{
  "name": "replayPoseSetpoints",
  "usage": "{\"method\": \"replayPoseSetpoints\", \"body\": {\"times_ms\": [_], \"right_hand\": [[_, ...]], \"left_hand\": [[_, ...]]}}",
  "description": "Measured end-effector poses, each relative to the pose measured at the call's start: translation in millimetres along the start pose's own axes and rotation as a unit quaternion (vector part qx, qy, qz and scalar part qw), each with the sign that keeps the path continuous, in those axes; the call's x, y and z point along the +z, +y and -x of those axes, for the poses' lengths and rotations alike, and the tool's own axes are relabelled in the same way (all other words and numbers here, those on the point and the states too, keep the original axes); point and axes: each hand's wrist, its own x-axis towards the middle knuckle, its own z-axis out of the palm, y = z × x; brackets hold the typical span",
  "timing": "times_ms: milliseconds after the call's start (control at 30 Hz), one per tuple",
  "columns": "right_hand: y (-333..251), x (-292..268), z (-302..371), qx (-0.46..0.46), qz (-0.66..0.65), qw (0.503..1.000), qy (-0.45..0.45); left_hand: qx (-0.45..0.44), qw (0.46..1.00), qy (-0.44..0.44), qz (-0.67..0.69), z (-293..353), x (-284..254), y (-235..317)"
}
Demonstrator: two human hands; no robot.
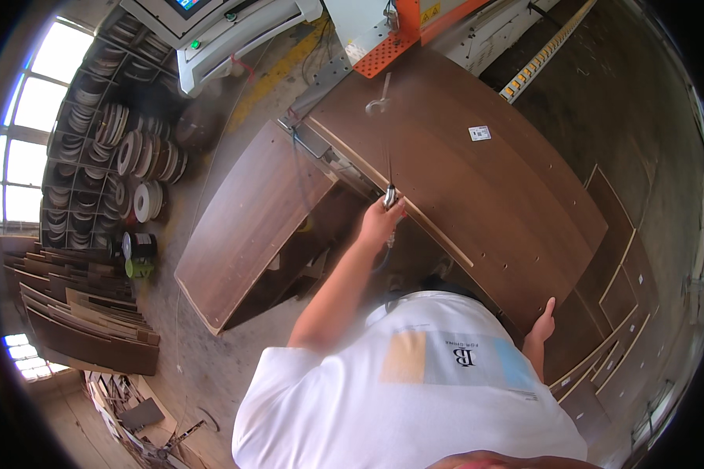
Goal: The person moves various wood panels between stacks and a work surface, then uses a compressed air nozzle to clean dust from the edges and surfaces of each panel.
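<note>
A large brown wood-grain panel [461, 187] lies in front of me, with small drilled holes and a white label [479, 134] on its top. My left hand [379, 223] is closed around a metal air blow gun [390, 195] at the panel's left edge. A thin nozzle seems to run from the gun over the panel, and a hose hangs below it. At the near right corner my right hand [541, 322] grips the panel's edge; one digit points up along the side and the others are partly hidden.
Left of the panel, another brown panel [258, 227] rests on a stack. An orange-and-white machine [387, 47] and a control console [235, 39] stand at the far side. Reels of edge banding [145, 156] fill a rack on the left. More boards [626, 289] lie at right.
</note>
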Motion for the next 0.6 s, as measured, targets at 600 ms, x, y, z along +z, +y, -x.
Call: {"method": "replayPoseSetpoints", "body": {"times_ms": [600], "right_hand": [[-55,32,-165,-0.062,-0.072,0.995,-0.037]], "left_hand": [[0.303,0.772,0.205,-0.52,13,-148,102]]}}
